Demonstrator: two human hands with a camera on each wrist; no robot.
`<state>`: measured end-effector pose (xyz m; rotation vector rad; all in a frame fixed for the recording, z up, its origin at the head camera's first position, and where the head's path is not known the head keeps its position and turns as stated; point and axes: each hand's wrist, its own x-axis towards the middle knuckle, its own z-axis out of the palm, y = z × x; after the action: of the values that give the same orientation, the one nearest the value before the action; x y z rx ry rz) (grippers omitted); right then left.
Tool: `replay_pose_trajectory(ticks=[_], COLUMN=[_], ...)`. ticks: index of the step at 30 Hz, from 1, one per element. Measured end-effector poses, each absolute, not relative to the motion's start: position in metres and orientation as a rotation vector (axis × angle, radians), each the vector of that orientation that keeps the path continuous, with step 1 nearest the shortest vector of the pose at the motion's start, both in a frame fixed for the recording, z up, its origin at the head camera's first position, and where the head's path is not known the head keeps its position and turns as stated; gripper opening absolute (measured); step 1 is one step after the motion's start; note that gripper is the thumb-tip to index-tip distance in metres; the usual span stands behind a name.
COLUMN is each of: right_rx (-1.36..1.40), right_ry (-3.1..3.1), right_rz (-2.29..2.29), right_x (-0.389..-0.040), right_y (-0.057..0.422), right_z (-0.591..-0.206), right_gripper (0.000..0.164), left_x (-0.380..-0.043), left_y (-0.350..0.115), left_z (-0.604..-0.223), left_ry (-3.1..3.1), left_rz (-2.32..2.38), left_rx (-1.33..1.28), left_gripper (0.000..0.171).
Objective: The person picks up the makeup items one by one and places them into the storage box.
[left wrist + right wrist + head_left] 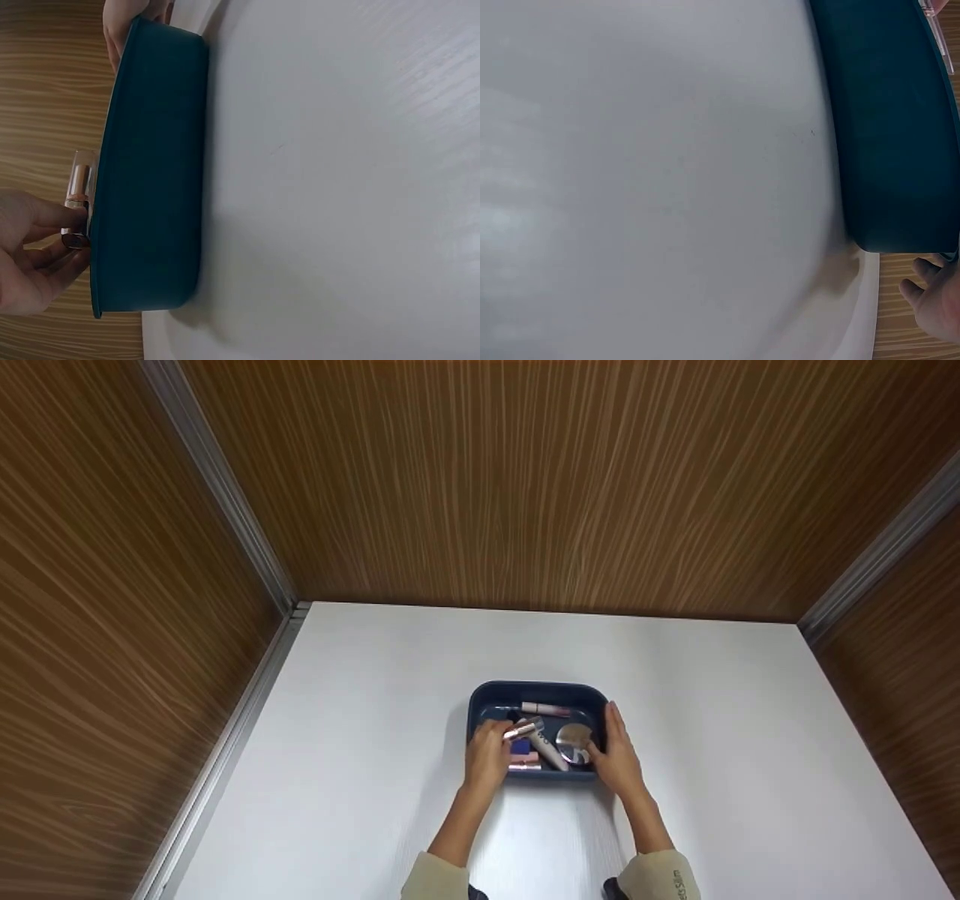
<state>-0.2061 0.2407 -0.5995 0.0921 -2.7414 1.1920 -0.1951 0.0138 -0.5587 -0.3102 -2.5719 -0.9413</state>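
Note:
A dark blue plastic bin (536, 685) stands on the white table. My left hand (487, 754) pinches a lipstick tube (523, 727) with a clear cap, tilted above the bin's left half; the left wrist view shows this lipstick (81, 180) just over the rim. At the bin's right side, my right hand (619, 761) grips the wall, thumb inside and fingers outside. Near that thumb lies a round, shiny compact (574, 735). Inside are also a white squeeze tube (550, 751), a pink-and-white slim tube (545, 709), a blue item (520, 746) and a pink one (523, 759).
The white tabletop (360, 750) surrounds the bin on every side. Brown wood-grain panels (525, 487) rise behind and at both sides, with grey metal strips (225, 487) in the corners.

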Motion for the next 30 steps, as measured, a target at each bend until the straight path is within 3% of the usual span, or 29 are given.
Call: replay_pose_trajectory(ticks=[30], right_rx=[0.098], right_ry=[-2.75], right_rz=[1.21], right_x=[-0.2037], right_y=[0.2409], right_z=[-0.5989], right_gripper=[0.076], left_x=[-0.2003], left_y=[0.0237], left_z=[-0.5634], left_ry=[-2.652], left_rz=[-0.845], left_rx=[-0.238], left_gripper=[0.023])
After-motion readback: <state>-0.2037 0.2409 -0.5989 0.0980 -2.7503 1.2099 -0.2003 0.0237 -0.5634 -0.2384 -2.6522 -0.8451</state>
